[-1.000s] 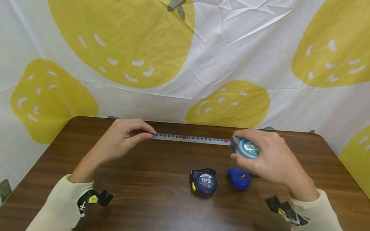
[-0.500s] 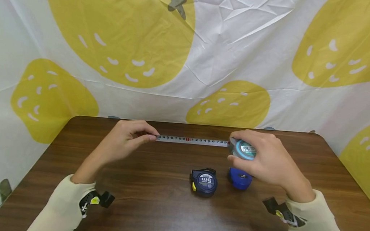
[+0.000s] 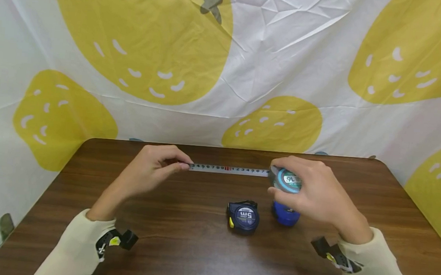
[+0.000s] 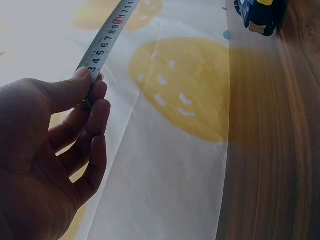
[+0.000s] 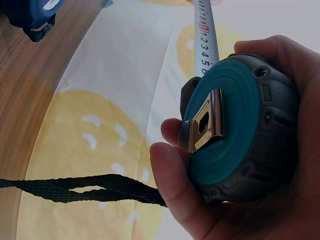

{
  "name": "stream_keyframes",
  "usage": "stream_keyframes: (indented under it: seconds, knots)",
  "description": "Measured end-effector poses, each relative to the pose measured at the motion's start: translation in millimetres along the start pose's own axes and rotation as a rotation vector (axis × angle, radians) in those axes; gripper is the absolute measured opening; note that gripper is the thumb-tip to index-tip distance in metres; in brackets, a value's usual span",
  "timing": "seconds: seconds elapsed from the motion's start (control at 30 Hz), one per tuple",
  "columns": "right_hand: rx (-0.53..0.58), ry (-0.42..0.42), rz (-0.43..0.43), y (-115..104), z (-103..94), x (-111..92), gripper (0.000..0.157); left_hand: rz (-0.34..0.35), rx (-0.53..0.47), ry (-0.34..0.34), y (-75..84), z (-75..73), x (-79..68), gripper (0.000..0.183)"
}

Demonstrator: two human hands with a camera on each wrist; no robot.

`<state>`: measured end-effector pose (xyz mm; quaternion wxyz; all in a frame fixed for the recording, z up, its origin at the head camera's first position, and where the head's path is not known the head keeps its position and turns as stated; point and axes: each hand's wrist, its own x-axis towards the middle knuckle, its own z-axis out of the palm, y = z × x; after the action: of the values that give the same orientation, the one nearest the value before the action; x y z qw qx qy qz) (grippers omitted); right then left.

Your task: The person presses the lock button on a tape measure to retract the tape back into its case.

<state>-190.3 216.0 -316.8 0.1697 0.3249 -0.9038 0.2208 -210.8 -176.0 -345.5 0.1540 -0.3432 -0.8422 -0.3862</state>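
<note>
Thumb and fingertips of my left hand point(image 3: 152, 169) pinch the free end of a white steel blade point(image 3: 237, 170), printed with black numbers and a red mark at ten. My right hand point(image 3: 317, 190) grips the case of that tape measure point(image 3: 288, 180), grey and light blue, its blade drawn out level between both hands above the table. A metal belt clip point(image 5: 207, 122) shows on the teal side in the right wrist view, and a black wrist strap point(image 5: 90, 189) hangs from it. The blade's tip is hidden by the left fingers.
On the brown wooden table point(image 3: 181, 246) lie a dark blue tape measure point(image 3: 243, 217) marked 5m and a bright blue tape measure point(image 3: 286, 214), partly covered by the right hand. A white cloth with yellow fruit shapes point(image 3: 139, 36) hangs behind the table.
Both hands have come closer together, the left moving right and the right moving left, both slightly nearer the body. Less blade shows between them, from past twenty to about eighteen.
</note>
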Motion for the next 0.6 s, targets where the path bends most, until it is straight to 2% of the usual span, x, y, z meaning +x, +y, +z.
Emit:
stream_keyframes:
  seconds: [0.3,0.6]
  knots:
    - [-0.003,-0.004,-0.011,-2.2,4.2,0.5,0.039,0.021,-0.004,-0.002,2.5,2.8,0.6,0.010]
    - [0.041,-0.020,-0.004,-6.2,7.3,-0.6,0.040,0.025,-0.018,-0.019,5.5,5.9,1.1,0.010]
